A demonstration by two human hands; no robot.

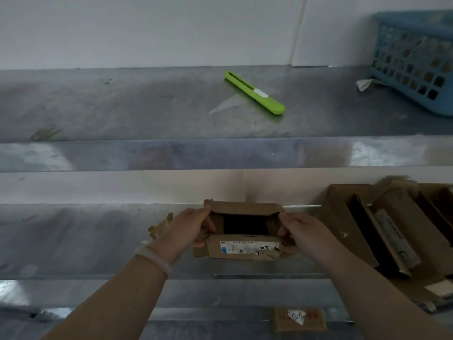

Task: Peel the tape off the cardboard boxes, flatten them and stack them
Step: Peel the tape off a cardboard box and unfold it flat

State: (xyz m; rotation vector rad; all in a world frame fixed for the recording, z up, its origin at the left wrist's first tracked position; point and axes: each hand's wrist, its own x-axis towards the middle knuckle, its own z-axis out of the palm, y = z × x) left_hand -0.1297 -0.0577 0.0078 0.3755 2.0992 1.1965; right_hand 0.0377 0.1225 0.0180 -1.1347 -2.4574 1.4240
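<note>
A small brown cardboard box [242, 250] with a white shipping label on its near flap sits on the lower metal shelf [73, 241], its top flaps open and its inside dark. My left hand [188, 229] grips the box's left side, thumb curled over the edge. My right hand [304, 231] grips its right side the same way. A white bracelet is on my left wrist.
A green box cutter [255, 93] lies on the upper metal shelf [122, 106]. A blue plastic basket [416, 60] stands at that shelf's right end. Several opened cardboard boxes [382, 229] lie to the right. A torn scrap [160, 227] lies left of the box, a flat piece [299, 317] below.
</note>
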